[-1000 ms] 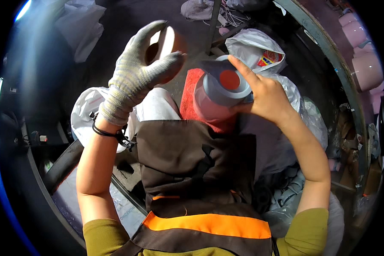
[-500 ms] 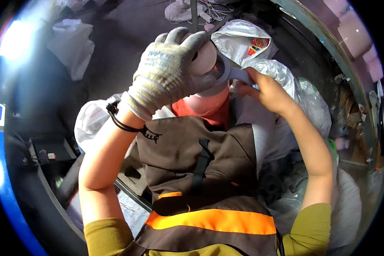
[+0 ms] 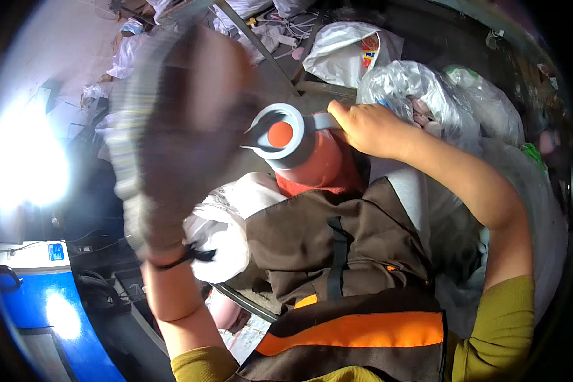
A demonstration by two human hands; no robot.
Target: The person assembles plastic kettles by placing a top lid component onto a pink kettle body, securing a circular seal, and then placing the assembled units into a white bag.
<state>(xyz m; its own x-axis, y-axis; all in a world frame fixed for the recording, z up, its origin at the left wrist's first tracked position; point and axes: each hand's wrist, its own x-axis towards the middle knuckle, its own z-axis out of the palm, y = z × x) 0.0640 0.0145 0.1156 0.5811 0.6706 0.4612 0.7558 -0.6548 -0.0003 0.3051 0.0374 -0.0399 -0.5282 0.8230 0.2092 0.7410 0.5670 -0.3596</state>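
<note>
A jug (image 3: 309, 158) with a reddish-pink body, a grey rim and a red disc in its lid (image 3: 280, 134) stands tilted over a red cloth (image 3: 330, 184) at my knees. My right hand (image 3: 370, 127), bare, is closed round the jug's grey handle (image 3: 325, 121). Raised to the left of the jug, apart from it, is my left hand (image 3: 156, 140) in a grey-and-cream knitted glove, badly smeared by motion. A pale pink piece (image 3: 219, 70) shows blurred in its grip; its exact kind cannot be made out. Over my lap lies a brown apron (image 3: 305, 254) with an orange band.
Clear plastic bags (image 3: 404, 95) with pinkish pieces inside are heaped at the right. A white bag (image 3: 337, 54) stands beyond the jug, and another white bag (image 3: 226, 245) lies left of my lap. A blue machine (image 3: 63, 318) is at the lower left; a bright light (image 3: 22, 159) glares above it.
My left hand has moved from the jug's top up and left, carrying the pale round piece away and uncovering the lid's red disc. My right hand stays on the handle. The view has shifted left.
</note>
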